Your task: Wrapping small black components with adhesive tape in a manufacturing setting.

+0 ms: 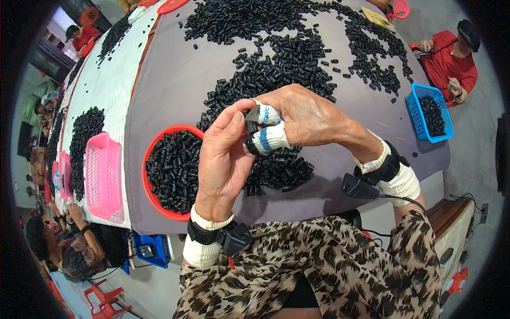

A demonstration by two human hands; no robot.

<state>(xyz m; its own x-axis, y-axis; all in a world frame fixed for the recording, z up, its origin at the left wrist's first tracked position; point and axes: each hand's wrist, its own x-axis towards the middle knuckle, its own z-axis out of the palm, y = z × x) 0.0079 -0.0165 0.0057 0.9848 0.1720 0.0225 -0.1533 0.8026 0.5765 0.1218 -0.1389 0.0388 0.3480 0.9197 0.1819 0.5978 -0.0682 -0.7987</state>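
My left hand (223, 154) is closed, its thumb and fingertips pinching a small black cylindrical part (251, 127) that is mostly hidden by fingers. My right hand (308, 117) meets it from the right, with thumb and forefinger wrapped in white tape that has blue marks. Between those taped fingers sits a small grey blade-like piece (253, 113), its pointed edge against the black part. Both hands hover above the grey-covered table (159, 101). Just left of my left hand is a round red basin (146, 175) full of the same black parts.
A large heap of black parts (276, 64) spreads across the table. A pink basket (103, 175) stands at left on a white cloth. At right, a blue basket (416, 114) holds more parts, near a person in red (451, 64). Other people sit along the left.
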